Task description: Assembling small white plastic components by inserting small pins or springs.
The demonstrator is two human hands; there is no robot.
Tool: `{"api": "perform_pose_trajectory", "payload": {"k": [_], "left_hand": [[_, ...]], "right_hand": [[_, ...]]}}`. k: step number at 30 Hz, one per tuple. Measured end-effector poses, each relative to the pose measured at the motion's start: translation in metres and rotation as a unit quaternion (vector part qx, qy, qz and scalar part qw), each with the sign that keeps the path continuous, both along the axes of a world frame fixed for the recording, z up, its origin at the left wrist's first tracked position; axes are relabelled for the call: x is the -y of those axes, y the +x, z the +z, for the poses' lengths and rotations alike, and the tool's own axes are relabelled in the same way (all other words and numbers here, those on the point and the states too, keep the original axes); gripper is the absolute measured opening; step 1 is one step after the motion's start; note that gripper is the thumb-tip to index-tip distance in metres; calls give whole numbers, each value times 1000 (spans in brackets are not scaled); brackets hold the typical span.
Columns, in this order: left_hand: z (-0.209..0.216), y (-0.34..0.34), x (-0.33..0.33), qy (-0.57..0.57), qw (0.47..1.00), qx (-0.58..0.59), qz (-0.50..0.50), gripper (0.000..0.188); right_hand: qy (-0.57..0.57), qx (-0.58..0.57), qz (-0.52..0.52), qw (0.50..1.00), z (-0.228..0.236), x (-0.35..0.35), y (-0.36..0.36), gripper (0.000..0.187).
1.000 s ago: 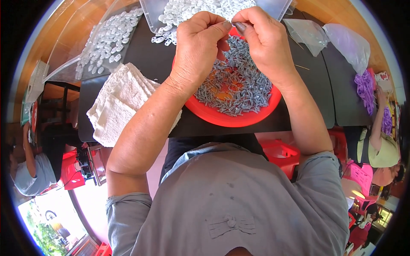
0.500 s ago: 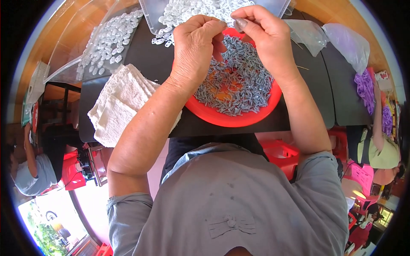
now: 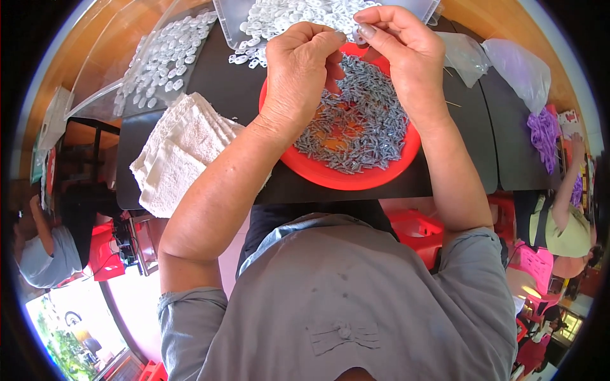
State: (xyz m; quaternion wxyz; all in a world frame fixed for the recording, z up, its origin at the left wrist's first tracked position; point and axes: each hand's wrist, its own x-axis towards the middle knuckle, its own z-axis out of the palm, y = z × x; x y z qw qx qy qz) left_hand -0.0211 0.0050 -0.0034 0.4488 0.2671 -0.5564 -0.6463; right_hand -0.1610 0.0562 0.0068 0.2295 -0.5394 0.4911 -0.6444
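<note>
Above the far rim of a red basin [image 3: 346,182], my two hands are raised with fingertips close together. My right hand [image 3: 413,60] pinches a small white plastic piece [image 3: 359,36] between thumb and fingers. Thumb and forefinger of my left hand [image 3: 297,73] are pressed together right beside that piece; whatever they hold is too small or hidden to name. Below them, many small grey ribbed pieces, like screws or wall plugs [image 3: 375,136], fill the basin, with red bottom showing through. Beyond my hands stands a clear bin [image 3: 227,25] full of white oval pieces [image 3: 286,16] with holes.
More white pieces [image 3: 168,57] lie on a clear plastic bag at left. Folded cream towels [image 3: 171,155] rest on the black table [image 3: 460,152] beside my left forearm. Plastic bags [image 3: 518,66] and purple strapping [image 3: 543,140] are at right. Other people sit at both sides.
Both hands have shifted slightly right in the picture. The white piece now shows between my right thumb and fingers, and the fingertips remain close together.
</note>
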Motion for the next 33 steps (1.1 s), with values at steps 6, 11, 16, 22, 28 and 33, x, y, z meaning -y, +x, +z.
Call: {"api": "perform_pose_trajectory", "payload": {"k": [6, 11, 16, 22, 28, 33], "left_hand": [[1, -2, -1, -18, 1000, -4, 2, 16], [0, 1, 0, -26, 1000, 6, 17, 16], [1, 2, 1, -15, 1000, -7, 5, 18], [2, 4, 1, -11, 1000, 18, -4, 17], [2, 4, 1, -21, 999, 27, -11, 16], [4, 3, 0, -27, 999, 31, -24, 18]], "right_hand": [[-138, 37, 136, 980, -15, 20, -12, 7], [37, 34, 19, 999, 9, -4, 2, 7], [62, 72, 6, 996, 18, -9, 3, 9], [-98, -293, -69, 949, 13, -7, -3, 10], [-80, -375, -63, 921, 10, -7, -5, 13], [-61, -350, -64, 933, 8, -8, -6, 11]]}}
